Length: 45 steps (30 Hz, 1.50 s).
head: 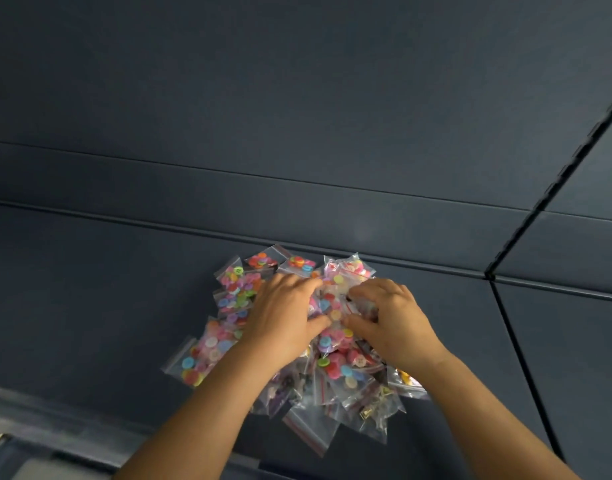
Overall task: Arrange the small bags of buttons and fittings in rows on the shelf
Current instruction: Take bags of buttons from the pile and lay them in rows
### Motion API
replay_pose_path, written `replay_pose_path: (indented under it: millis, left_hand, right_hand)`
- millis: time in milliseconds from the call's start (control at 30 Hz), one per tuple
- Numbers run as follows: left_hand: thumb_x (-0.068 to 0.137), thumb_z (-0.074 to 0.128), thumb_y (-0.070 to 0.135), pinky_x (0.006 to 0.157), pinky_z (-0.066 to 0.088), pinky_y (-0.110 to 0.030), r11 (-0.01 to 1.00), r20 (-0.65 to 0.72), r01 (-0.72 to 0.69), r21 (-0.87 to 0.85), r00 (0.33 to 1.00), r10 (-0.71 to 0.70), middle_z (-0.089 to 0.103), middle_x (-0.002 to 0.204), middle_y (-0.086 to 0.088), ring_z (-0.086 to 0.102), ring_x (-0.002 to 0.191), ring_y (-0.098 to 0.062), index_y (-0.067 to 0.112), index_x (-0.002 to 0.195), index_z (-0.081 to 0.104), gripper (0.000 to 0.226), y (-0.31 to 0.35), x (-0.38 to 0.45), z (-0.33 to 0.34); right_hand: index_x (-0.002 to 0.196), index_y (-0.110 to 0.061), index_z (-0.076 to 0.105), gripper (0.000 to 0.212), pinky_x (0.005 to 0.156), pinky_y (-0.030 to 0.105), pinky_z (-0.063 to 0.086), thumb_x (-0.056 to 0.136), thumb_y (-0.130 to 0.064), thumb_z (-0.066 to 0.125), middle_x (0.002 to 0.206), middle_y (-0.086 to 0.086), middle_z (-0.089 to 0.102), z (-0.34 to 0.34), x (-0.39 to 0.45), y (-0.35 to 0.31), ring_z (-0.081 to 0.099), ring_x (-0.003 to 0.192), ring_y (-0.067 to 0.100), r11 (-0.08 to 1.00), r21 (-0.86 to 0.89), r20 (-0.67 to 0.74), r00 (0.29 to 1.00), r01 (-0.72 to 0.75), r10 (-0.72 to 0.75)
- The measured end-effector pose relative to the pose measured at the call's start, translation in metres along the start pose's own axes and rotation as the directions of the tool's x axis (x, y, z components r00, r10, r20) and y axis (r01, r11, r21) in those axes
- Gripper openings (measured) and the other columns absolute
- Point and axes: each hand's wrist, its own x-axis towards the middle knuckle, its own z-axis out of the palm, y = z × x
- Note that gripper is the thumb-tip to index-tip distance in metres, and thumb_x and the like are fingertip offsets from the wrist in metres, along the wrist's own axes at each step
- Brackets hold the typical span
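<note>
Small clear zip-top plastic bags of coloured buttons [228, 299], heaped in one loose overlapping pile on the dark blue-grey matte shelf surface [90, 289], near its back edge and slightly right of centre. Some hint of order at the pile's left and far edge, where a few bags sit side by side, but no clean rows anywhere. Toward the near edge, more clear bags holding darker pieces and brass-coloured metal fittings [373, 410], jumbled at odd angles and partly stacked.

Judged early: sorting barely begun, nearly all of the laying-out in rows left to do.

On top of the pile's middle, left hand [283, 317] palm down, fingers curled into the bags, seemingly gathering or pinching one, though exactly which cannot be told. Just beside it, right hand [391, 320], fingers bent and thumb drawn in, pinching at a bag near the centre; grip itself hidden by the knuckles.

Hard to make out: number of bags, anything buried under the hands and forearms, contents of the darker bags. Bottom left corner blurred and cut off, something pale and a glint of metal there, not identifiable.
</note>
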Motion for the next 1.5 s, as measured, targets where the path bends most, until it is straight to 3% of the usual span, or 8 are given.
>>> replay_pose_path:
  millis: [333,500,667,900,1033,1167,1267,1500]
  left_hand:
    - [0.093,0.053,0.036,0.108,0.023,-0.037,0.999,0.038,0.024,0.048,0.999,-0.026,0.051,0.135,0.009,0.037,0.129,-0.017,0.03,0.143,0.035,0.054,-0.011,-0.005,-0.01]
    - [0.084,0.067,0.032,0.094,0.04,-0.033,0.984,-0.056,0.055,-0.171,0.996,-0.066,0.056,0.089,0.016,0.053,0.094,-0.007,0.027,0.1,0.069,0.017,-0.018,-0.005,-0.012]
    - [0.083,0.068,0.022,0.08,0.048,-0.027,0.901,-0.062,0.07,-0.429,0.992,-0.107,0.066,0.086,0.014,0.061,0.084,-0.006,0.026,0.075,0.062,0.011,-0.021,-0.005,-0.014]
    - [0.084,0.066,0.015,0.058,0.043,-0.018,0.748,-0.049,0.076,-0.659,0.988,-0.144,0.063,0.078,0.01,0.053,0.061,-0.003,0.029,0.095,0.062,0.018,-0.022,0.002,-0.023]
    - [0.087,0.062,0.014,0.048,0.038,-0.011,0.83,0.027,0.058,-0.555,0.998,-0.051,0.062,0.086,0.012,0.05,0.049,0.003,0.027,0.102,0.065,0.02,-0.019,0.008,-0.02]
    - [0.084,0.067,0.028,0.081,0.043,-0.019,0.892,0.076,-0.033,-0.45,0.994,0.075,0.055,0.116,0.015,0.056,0.096,-0.003,0.033,0.125,0.056,0.043,-0.014,0.01,-0.016]
    - [0.081,0.07,0.035,0.081,0.05,-0.028,0.891,0.041,-0.074,-0.447,0.994,0.104,0.063,0.107,0.017,0.062,0.091,-0.009,0.033,0.109,0.067,0.028,-0.007,0.013,-0.014]
    - [0.081,0.071,0.02,0.067,0.052,-0.034,0.662,-0.04,0.0,-0.749,0.998,-0.045,0.07,0.075,-0.001,0.06,0.064,-0.012,0.016,0.077,0.065,0.009,-0.002,0.018,-0.014]
  right_hand:
    - [0.116,-0.027,0.064,0.033,0.092,0.018,0.028,0.084,-0.036,0.066,0.119,-0.004,0.054,0.005,-0.003,-0.002,0.043,0.112,0.015,0.999,0.004,-0.022,0.999,-0.044,0.044]
    - [0.109,-0.028,0.067,0.027,0.092,0.03,0.042,0.084,-0.038,0.066,0.109,-0.005,0.06,0.01,-0.002,-0.004,0.05,0.106,0.019,0.999,-0.01,-0.033,0.998,-0.051,0.051]
    - [0.079,-0.027,0.068,0.008,0.07,0.024,0.049,0.08,-0.021,0.072,0.081,-0.012,0.065,0.01,-0.002,-0.008,0.062,0.082,0.012,0.986,0.138,-0.098,0.99,-0.09,0.104]
    - [0.087,-0.023,0.064,0.007,0.064,0.012,0.042,0.083,-0.019,0.068,0.081,-0.011,0.063,0.001,-0.003,-0.014,0.059,0.078,0.006,0.926,0.35,-0.132,0.971,-0.143,0.2]
    - [0.081,-0.023,0.068,0.006,0.054,0.005,0.04,0.084,-0.017,0.067,0.072,-0.011,0.067,0.001,-0.004,-0.016,0.057,0.06,-0.001,0.883,0.448,-0.097,0.973,-0.143,0.207]
    - [0.08,-0.019,0.065,0.012,0.046,0.009,0.035,0.088,-0.013,0.061,0.065,-0.004,0.065,-0.004,-0.008,-0.017,0.044,0.044,0.001,0.884,0.454,-0.105,0.979,-0.109,0.174]
    - [0.08,-0.021,0.067,0.011,0.047,0.011,0.036,0.087,-0.015,0.063,0.069,-0.003,0.067,-0.007,-0.008,-0.022,0.043,0.046,0.002,0.899,0.433,-0.142,0.979,-0.069,0.143]
    - [0.089,-0.01,0.069,0.011,0.065,0.025,0.05,0.079,-0.014,0.073,0.078,0.008,0.069,-0.007,-0.013,-0.03,0.06,0.065,0.011,0.536,0.827,-0.043,0.931,-0.171,0.362]
